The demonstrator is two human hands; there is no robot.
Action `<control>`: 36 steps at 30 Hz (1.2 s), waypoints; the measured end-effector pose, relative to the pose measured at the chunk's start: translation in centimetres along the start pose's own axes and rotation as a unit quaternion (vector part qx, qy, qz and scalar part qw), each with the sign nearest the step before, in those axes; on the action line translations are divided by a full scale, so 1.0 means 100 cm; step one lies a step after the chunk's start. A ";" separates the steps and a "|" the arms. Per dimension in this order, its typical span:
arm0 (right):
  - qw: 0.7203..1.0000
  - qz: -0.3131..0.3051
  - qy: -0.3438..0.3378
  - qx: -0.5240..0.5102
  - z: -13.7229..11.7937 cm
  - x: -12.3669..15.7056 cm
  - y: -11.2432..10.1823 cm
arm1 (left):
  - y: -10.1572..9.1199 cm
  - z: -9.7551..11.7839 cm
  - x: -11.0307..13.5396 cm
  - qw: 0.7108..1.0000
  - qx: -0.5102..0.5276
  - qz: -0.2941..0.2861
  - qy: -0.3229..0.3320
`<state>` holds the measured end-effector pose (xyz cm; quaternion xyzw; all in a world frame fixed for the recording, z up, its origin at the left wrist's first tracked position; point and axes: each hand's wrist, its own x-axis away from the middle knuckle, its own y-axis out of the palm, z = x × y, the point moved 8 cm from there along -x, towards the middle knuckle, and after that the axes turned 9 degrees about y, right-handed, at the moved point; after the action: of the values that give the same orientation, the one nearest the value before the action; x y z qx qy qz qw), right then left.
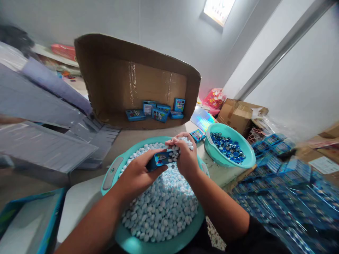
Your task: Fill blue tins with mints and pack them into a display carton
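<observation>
My left hand (139,169) is closed round a small blue printed box (162,158), tilted over a large turquoise basin (148,245). Close against the box's right end is my right hand (188,160), cupped and full of small white pebble-like pieces (175,152). Some of these pieces lie at the box's end; the inside of the box is mostly hidden. The basin beneath both hands is heaped with the same white pieces (161,208).
Behind the basin, a cardboard box (111,81) on its side holds several small blue boxes (160,114). At right stand a second turquoise basin (247,143) of blue and silver caps (229,148) and stacked blue packs (286,173). A blue-edged tray (51,215) is low left.
</observation>
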<state>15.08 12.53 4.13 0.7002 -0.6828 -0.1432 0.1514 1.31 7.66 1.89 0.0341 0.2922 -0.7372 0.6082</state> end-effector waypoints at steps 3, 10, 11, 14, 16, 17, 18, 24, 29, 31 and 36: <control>1.000 -0.010 0.002 -0.014 0.000 0.001 0.001 | 0.000 0.001 -0.001 1.000 0.004 -0.001 0.003; 0.999 -0.030 0.002 -0.015 -0.003 0.005 0.005 | 0.003 0.007 -0.001 0.997 -0.068 -0.017 0.043; 0.999 -0.032 0.009 -0.014 -0.002 0.005 0.006 | 0.004 0.010 -0.001 0.994 -0.089 -0.018 0.062; 0.999 -0.050 0.009 -0.015 -0.003 0.006 0.009 | 0.008 0.018 0.002 0.984 -0.132 -0.028 0.115; 0.998 -0.068 -0.005 -0.011 -0.005 0.007 0.011 | 0.011 0.022 0.004 0.979 -0.152 -0.027 0.136; 0.997 -0.075 -0.009 -0.008 -0.006 0.008 0.012 | 0.011 0.023 0.005 0.978 -0.155 -0.027 0.140; 0.997 -0.079 -0.008 -0.005 -0.006 0.009 0.012 | 0.011 0.023 0.005 0.978 -0.154 -0.023 0.137; 0.998 -0.059 0.011 -0.011 -0.005 0.007 0.010 | 0.006 0.014 0.005 0.990 -0.106 -0.012 0.090; 0.995 -0.081 0.012 -0.060 -0.009 0.005 0.008 | 0.002 0.015 0.003 0.993 -0.088 0.006 0.077; 0.992 -0.112 0.010 -0.049 -0.012 0.007 0.007 | -0.001 0.015 0.003 0.993 -0.090 0.020 0.071; 0.987 -0.162 -0.012 -0.008 -0.018 0.019 -0.003 | -0.008 0.011 0.004 0.994 -0.093 0.041 0.047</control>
<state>16.16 10.67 5.62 0.7987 -0.5607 -0.1801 0.1236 0.83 6.83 2.91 0.0244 0.3862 -0.6789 0.6240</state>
